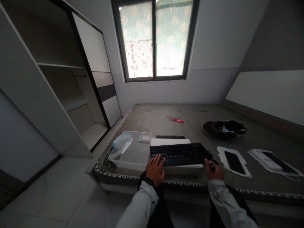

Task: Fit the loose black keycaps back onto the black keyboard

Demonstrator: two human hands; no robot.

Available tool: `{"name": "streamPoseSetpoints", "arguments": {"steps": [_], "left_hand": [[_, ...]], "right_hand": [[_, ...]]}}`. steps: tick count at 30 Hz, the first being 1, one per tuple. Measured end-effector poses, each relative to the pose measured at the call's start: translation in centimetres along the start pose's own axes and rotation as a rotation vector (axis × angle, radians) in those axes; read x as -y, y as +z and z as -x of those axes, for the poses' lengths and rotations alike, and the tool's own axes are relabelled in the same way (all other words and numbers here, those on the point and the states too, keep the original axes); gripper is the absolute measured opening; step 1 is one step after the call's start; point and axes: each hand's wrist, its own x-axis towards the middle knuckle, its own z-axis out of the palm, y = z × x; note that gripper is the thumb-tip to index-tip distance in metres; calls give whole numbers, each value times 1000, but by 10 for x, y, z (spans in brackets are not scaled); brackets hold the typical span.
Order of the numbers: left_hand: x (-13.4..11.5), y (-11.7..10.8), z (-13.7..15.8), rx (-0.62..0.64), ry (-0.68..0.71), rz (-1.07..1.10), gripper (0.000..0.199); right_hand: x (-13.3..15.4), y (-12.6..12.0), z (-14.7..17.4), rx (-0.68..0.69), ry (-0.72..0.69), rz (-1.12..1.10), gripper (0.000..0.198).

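Observation:
A black keyboard (179, 153) lies across a flat white board or box (171, 141) near the bed's front edge. My left hand (155, 171) rests palm down at the keyboard's left end, its fingers spread over the keys. Beside the keyboard's right end, my right hand (214, 171) is closed around a small black object (212, 166); its kind cannot be made out. Dark pieces, too blurred to name, lie between that hand and the keyboard. Behind the board runs a black toothed strip (170, 137).
Left of the keyboard stands a clear plastic bin (134, 155) holding plastic bags. To the right lie a phone (234, 162) on white wrapping and another wrapped dark device (276, 161). Farther back are a black cap (226, 129) with small items and a red item (177, 120).

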Motion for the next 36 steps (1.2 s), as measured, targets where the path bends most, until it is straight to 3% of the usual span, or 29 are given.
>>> {"name": "streamPoseSetpoints", "arguments": {"steps": [4, 8, 10, 16, 22, 27, 36], "left_hand": [[-1, 2, -2, 0, 6, -2, 64], [-2, 3, -3, -1, -8, -2, 63], [-3, 3, -3, 2, -8, 1, 63], [0, 2, -3, 13, -16, 8, 65], [7, 6, -2, 11, -25, 12, 63], [9, 7, -3, 16, -15, 15, 61], [9, 6, -8, 6, 0, 22, 60]], "right_hand": [[28, 7, -7, 155, -17, -287, 61], [76, 31, -17, 337, 204, -1063, 53], [100, 47, -21, 387, 240, -1175, 52], [147, 98, -17, 567, 376, -1331, 49], [152, 137, -10, 699, 537, -1363, 47], [147, 148, -7, 738, 613, -1361, 47], [143, 157, -4, 767, 613, -1330, 48]]}}
